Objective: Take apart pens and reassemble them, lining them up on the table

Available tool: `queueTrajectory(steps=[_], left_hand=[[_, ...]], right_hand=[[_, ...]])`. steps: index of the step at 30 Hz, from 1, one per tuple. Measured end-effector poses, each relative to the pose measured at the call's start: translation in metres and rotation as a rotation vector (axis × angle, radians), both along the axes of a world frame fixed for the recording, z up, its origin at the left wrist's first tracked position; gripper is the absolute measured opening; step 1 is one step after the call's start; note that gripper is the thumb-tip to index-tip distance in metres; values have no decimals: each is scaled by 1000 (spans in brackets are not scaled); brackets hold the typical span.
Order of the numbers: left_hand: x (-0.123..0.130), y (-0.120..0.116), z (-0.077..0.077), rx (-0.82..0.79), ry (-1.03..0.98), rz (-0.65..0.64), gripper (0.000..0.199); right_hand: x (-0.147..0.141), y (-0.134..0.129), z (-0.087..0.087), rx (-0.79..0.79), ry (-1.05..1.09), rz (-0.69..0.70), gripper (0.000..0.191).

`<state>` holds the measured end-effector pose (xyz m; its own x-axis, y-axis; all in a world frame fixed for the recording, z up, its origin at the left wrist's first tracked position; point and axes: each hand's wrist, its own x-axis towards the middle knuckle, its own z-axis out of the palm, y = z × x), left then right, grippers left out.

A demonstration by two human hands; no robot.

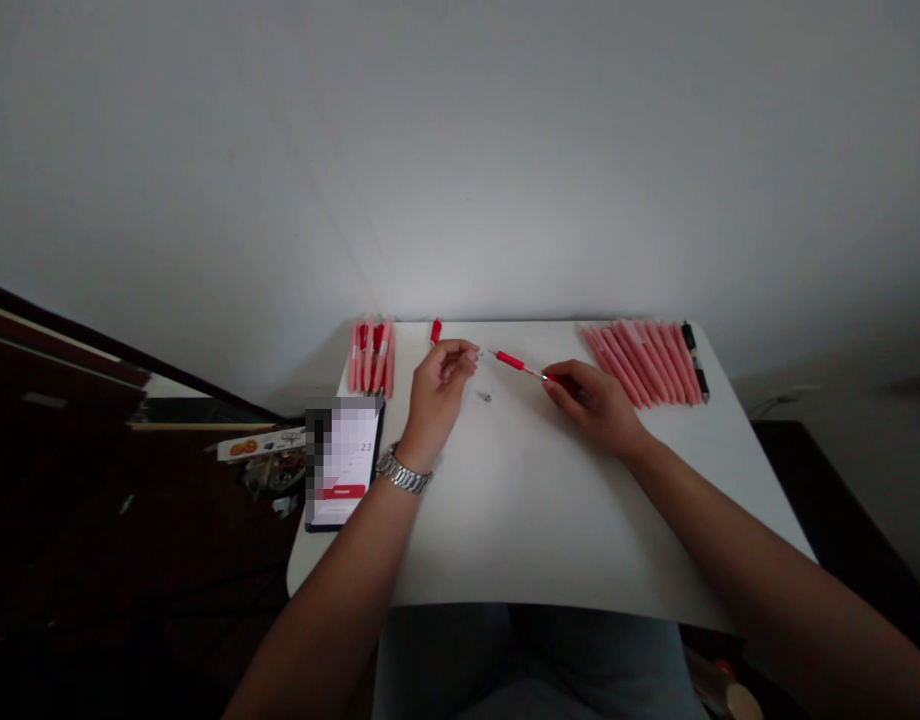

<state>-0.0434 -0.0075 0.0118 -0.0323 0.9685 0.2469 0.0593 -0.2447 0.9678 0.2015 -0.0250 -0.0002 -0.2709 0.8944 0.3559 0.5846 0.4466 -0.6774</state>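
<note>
Two hands work mid-table: your right hand [599, 405] pinches a red pen [521, 365] by its back end, tip aimed at your left hand [437, 390], whose fingers curl around something too small to identify.

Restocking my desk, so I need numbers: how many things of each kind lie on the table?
Pens in far-left group: about 5
Pink pens in far-right row: about 10
Black pen: 1
Red pen in right hand: 1
Phone: 1
Total: about 18

Red pen [518, 364]; pink pens [644, 361]; one black pen [694, 360]; white table [535, 500]; silver watch [402, 472].
</note>
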Motion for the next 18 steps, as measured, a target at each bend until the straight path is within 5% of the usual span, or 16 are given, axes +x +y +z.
queueTrajectory(steps=[18], left_hand=[[0,0,0,5,-5,6,19]], right_hand=[[1,1,-1,14,-30,30,26]])
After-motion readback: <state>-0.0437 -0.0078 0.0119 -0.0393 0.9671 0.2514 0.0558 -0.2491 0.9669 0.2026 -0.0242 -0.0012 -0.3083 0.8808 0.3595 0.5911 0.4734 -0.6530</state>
